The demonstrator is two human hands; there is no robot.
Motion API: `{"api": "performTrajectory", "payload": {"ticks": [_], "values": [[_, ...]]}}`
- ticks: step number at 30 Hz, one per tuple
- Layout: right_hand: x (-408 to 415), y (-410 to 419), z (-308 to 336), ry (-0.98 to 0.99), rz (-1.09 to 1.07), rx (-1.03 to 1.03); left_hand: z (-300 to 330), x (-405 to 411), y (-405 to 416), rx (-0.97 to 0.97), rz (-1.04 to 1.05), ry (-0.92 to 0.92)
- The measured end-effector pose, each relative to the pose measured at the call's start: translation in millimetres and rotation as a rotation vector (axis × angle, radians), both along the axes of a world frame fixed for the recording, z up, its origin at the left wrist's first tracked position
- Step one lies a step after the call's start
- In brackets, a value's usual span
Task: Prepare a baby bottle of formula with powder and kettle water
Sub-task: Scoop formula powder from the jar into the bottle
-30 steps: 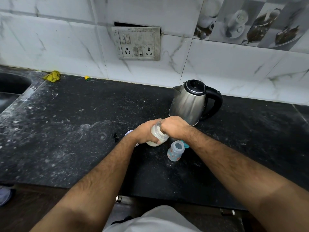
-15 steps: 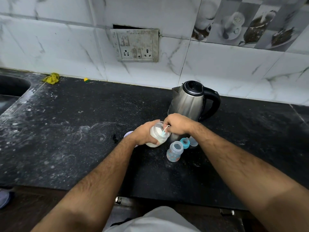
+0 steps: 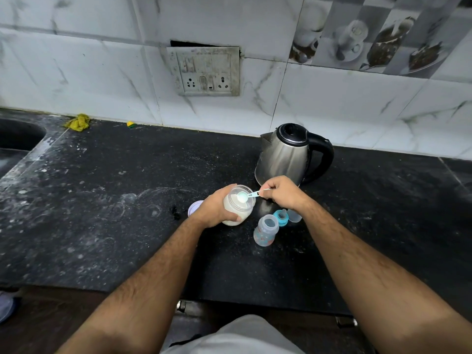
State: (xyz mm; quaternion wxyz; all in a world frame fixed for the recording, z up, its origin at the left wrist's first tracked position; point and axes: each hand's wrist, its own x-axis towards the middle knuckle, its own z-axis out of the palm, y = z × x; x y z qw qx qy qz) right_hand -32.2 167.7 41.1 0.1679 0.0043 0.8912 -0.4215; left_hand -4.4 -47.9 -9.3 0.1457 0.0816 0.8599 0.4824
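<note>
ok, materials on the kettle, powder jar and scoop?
Kettle: brushed metal body, likely stainless steel, going by its dull streaky sheen; glossy black lid and handle, probably plastic.
Powder jar: clear, white powder shows through; plastic or glass, can't tell.
Scoop: pale translucent blue, looks like thin moulded plastic.

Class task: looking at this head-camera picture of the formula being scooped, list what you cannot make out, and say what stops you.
- Kettle water level: head view, closed lid and metal wall hide it.
- Jar lid: head view, mostly behind the left hand.
- Baby bottle print: too small.
- Sink: cut off by left edge.
</note>
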Motion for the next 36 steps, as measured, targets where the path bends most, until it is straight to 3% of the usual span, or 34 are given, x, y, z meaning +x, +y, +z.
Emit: {"api": "performTrajectory", "payload": {"ticks": [15, 24, 28, 36], "values": [[17, 1, -1, -0.002, -0.193, -0.195, -28, 13, 4, 0.193, 0.14, 0.042], [40, 8, 10, 0.071, -0.282, -0.253, -34, 17, 3, 0.178, 0.198, 0.037], [51, 18, 12, 0.08, -0.337, -0.289, -43, 26, 3, 0.14, 0.321, -0.001], [74, 36, 0, 0.124, -0.373, -0.243, -36, 81, 15, 0.044, 0.479, 0.253]]}}
